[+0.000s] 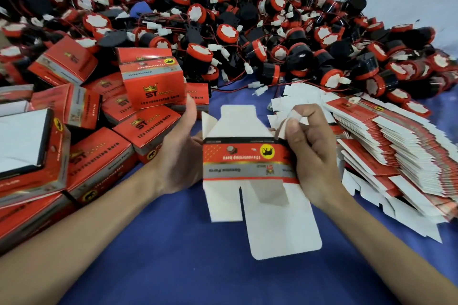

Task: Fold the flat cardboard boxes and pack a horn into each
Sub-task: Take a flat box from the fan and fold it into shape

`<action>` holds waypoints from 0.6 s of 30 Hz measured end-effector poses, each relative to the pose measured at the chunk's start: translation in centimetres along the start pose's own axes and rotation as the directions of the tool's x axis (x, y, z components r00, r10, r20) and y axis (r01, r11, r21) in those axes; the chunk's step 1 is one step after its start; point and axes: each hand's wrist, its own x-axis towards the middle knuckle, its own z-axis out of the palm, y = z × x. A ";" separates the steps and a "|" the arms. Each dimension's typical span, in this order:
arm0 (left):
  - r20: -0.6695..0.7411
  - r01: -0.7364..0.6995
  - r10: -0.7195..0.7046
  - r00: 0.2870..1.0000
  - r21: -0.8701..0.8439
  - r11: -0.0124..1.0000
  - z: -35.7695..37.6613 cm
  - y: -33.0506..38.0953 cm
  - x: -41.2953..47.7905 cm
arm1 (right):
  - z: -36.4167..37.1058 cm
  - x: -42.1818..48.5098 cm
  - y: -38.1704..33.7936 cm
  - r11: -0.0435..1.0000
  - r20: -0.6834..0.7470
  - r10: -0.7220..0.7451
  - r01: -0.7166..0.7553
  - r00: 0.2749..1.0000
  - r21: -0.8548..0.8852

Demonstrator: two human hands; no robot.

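I hold a flat red, grey and white cardboard box (247, 163) upright over the blue table, its white flaps sticking out above and below. My left hand (178, 153) rests against its left edge with the thumb pointing up and the fingers hidden behind the card. My right hand (309, 141) grips the right edge, thumb and fingers pinching a small white side flap. A big heap of red-and-black horns (247, 39) with wires and white plugs fills the back of the table.
Folded red boxes (151, 77) are piled at the left, some stacked. A fanned stack of flat boxes (396, 151) lies at the right. A blue cloth (173, 255) covers the table in front. A pale wall stands behind the horns.
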 end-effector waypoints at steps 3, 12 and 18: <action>0.097 -0.102 0.082 0.992 0.224 0.969 0.9 -0.7 0.0 | 0.1 0.2 -0.3 0.999 -0.139 0.031 -0.035 0.990 -0.024; -0.260 -0.253 0.477 0.840 0.589 0.768 0.7 -1.4 1.2 | 0.5 -0.2 -0.1 0.976 -0.015 0.160 -0.160 0.987 -0.150; -0.346 -0.288 0.506 0.790 0.519 0.805 0.7 -2.0 1.8 | 0.8 -0.4 0.5 0.970 -0.141 0.229 -0.238 0.963 -0.052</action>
